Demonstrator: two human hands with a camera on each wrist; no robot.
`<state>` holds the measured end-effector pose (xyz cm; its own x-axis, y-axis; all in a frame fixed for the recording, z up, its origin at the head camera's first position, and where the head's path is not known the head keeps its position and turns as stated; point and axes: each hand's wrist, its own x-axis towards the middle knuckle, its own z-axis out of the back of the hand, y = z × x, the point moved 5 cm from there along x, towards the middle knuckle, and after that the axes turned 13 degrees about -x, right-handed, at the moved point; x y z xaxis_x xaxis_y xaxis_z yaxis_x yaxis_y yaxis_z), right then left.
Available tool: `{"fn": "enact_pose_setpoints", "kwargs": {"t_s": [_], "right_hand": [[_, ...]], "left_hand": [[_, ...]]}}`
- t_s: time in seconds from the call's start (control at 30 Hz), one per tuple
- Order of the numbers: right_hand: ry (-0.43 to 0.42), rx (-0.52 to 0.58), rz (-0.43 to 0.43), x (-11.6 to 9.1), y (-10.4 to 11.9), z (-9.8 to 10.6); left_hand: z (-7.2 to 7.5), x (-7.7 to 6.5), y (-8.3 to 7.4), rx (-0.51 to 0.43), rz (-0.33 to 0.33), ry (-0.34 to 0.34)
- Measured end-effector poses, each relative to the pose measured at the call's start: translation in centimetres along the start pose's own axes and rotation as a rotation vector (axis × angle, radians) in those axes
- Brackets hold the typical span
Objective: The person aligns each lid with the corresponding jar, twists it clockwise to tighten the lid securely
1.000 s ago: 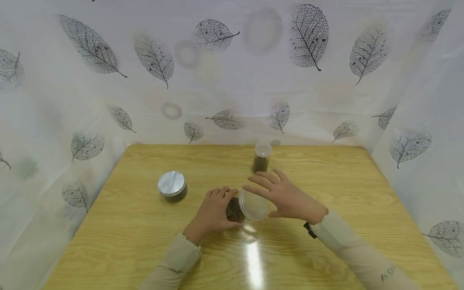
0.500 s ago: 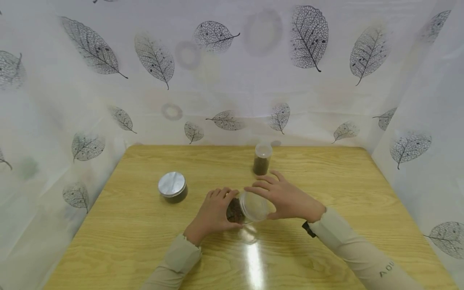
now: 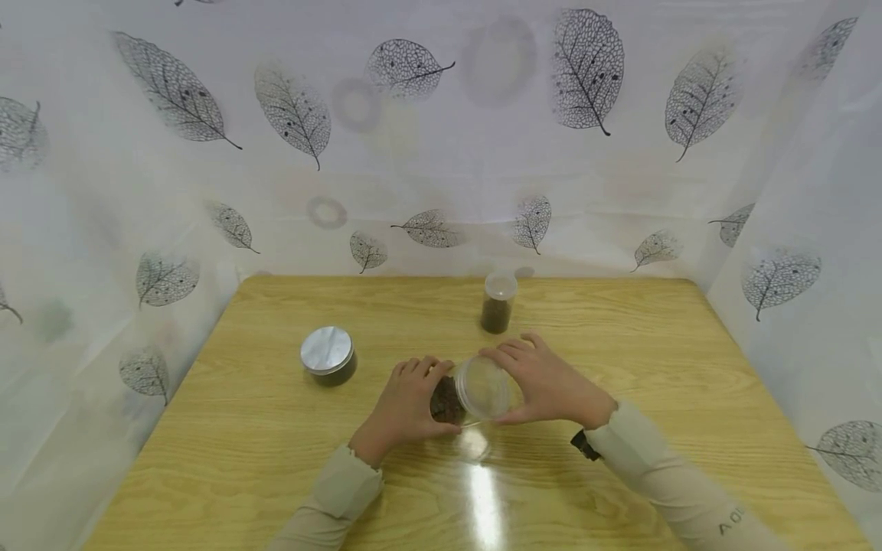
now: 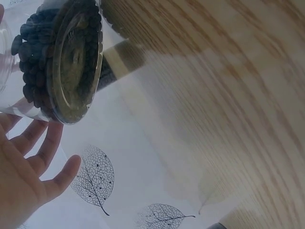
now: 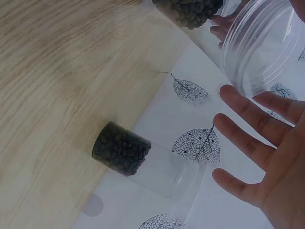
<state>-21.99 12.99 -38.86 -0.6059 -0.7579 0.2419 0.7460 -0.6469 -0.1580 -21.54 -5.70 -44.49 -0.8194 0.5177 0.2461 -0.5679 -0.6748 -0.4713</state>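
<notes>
A clear plastic jar (image 3: 446, 402) with dark beans at its bottom end is tilted toward the right, low over the table. My left hand (image 3: 406, 405) grips it around the bean-filled part. In the left wrist view the base of the jar (image 4: 76, 62) faces the camera, with fingers of the left hand (image 4: 28, 176) beside and behind it. At the jar's upper end is a clear lid (image 3: 485, 389). My right hand (image 3: 547, 386) holds this lid between thumb and fingers. In the right wrist view, fingertips touch the rim of the lid (image 5: 264, 43), while the other fingers extend apart.
Behind the hands a slimmer clear jar (image 3: 496, 306) stands upright, part filled with dark beans. A low round jar with a silver lid (image 3: 327, 348) stands on the left of the wooden table (image 3: 241, 451). A leaf-print curtain (image 3: 441, 153) surrounds the table's far sides.
My right hand has come down and closed in on the lid, its thumb and fingers now at the rim. The left hand and jar have stayed nearly still.
</notes>
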Motion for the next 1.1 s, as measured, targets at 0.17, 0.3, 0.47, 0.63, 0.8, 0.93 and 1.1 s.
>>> {"fn": "enact_pose_setpoints", "kwargs": {"t_s": [0.17,0.3,0.47,0.63,0.8,0.93,1.1], "right_hand": [[0.023,0.031,0.002,-0.2,-0.2,-0.1],[0.054,0.078,0.045,0.0,-0.6,-0.2],[0.084,0.122,0.089,0.5,-0.7,-0.1],[0.105,0.129,0.09,0.6,-0.8,-0.2],[0.109,0.115,0.079,0.5,-1.0,-0.5],[0.07,0.111,0.065,0.2,-0.9,-0.6],[-0.005,0.135,0.017,-0.4,-0.7,-1.1]], "left_hand": [[0.0,0.0,0.0,0.0,-0.002,-0.003],[0.1,-0.1,0.0,0.0,-0.004,-0.004],[0.1,-0.1,0.0,0.005,-0.004,-0.002],[0.1,-0.1,0.0,0.01,-0.006,-0.005],[0.0,-0.1,0.0,0.015,-0.006,-0.007],[0.1,0.0,0.0,0.014,-0.006,-0.007],[0.0,0.0,0.0,0.008,-0.003,0.0]]}}
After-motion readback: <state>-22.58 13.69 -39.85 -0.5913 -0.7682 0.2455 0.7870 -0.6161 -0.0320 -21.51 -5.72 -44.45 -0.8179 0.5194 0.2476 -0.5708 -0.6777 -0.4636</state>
